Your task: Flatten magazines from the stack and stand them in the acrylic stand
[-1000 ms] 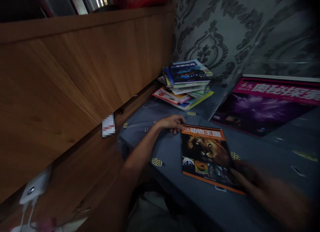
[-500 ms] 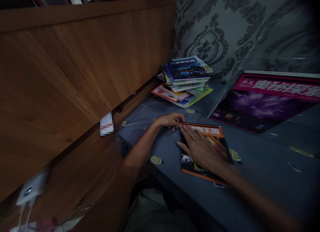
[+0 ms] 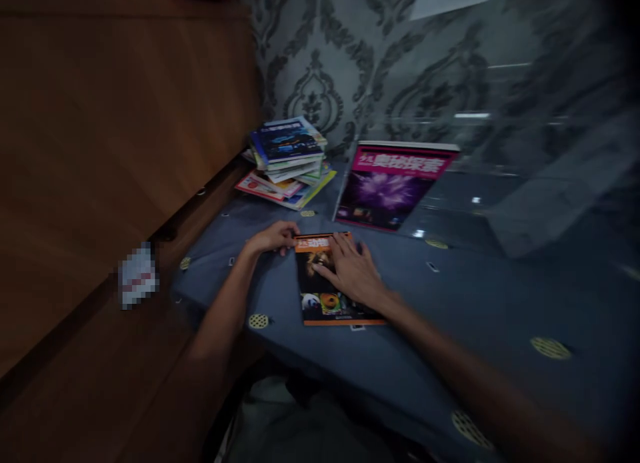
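Observation:
A thin book (image 3: 320,281) with a black and orange cover and animal pictures lies flat on the blue patterned cloth (image 3: 280,276). At its upper left corner is my left hand (image 3: 273,239), fingers curled and closed against the edge of the book. My right hand (image 3: 356,271) rests palm down on the right part of the cover with its fingers stretched out, hiding part of the title and picture. Beyond the hands, a larger magazine (image 3: 387,183) with a purple and pink cover leans tilted inside a clear plastic holder.
A pile of books (image 3: 290,153) stands at the back left, beside the wooden panel (image 3: 125,116). Patterned wallpaper (image 3: 313,83) covers the wall behind. A blurred-out white item (image 3: 139,276) lies near the panel's foot. Clear plastic (image 3: 550,190) with glare extends at the right.
The view has swung to the right, so everything appears further left. My right hand has slid toward the right side of the cover, baring more of the picture. My left hand stays at the corner.

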Demonstrator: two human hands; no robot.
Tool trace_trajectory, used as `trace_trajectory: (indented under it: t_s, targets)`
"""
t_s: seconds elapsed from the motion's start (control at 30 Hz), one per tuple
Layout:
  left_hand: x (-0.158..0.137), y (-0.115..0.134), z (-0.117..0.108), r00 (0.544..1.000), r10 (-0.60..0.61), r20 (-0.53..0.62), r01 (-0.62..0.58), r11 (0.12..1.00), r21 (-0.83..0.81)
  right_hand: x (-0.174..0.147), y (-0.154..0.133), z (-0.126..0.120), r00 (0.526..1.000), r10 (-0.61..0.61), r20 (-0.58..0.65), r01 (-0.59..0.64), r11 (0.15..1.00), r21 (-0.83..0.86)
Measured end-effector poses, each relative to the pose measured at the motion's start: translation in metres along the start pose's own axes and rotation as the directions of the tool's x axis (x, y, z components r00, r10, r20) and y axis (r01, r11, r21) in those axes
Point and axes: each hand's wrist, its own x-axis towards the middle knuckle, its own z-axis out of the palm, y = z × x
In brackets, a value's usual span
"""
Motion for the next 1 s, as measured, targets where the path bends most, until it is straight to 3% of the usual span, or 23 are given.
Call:
trace_trajectory:
  t_s: [0.1,0.27,0.43,0.57,0.67,0.83,0.9,1.0]
  targets:
    - [0.001,0.001,-0.001,1.0,0.01,0.006,-0.01,1.0,0.014,-0.007,0.012,-0.007,0.997,0.08,0.003,-0.08,0.997,0.002]
    - [-0.002,0.007,0.002,1.0,-0.009,-0.001,0.009,0.997,0.07,-0.014,0.031,-0.013,0.995,0.1,-0.029,-0.099,0.994,0.04]
    - [0.002,0.008,0.013,0.988,0.021,-0.154,0.012,0.977,0.213,-0.016,0.031,-0.016,0.992,0.124,-0.028,-0.122,0.989,0.081]
    - [0.008,0.011,0.014,0.98,0.048,-0.195,0.026,0.932,0.36,-0.022,0.023,-0.018,0.983,0.158,-0.089,-0.148,0.983,0.108]
    - [0.009,0.022,0.015,0.975,0.089,-0.204,0.038,0.837,0.546,-0.03,0.024,-0.02,0.976,0.171,-0.135,-0.15,0.977,0.152]
    - [0.005,0.047,0.05,0.917,0.277,-0.287,0.122,0.492,0.862,-0.03,0.049,-0.014,0.952,0.231,-0.201,-0.151,0.926,0.347]
    - [0.009,0.054,0.071,0.914,0.34,-0.219,0.053,0.436,0.898,-0.025,0.061,-0.009,0.945,0.233,-0.227,-0.111,0.887,0.448]
    - [0.023,0.055,0.093,0.911,0.406,-0.076,-0.118,0.431,0.895,-0.017,0.074,-0.004,0.957,0.169,-0.236,-0.005,0.824,0.567]
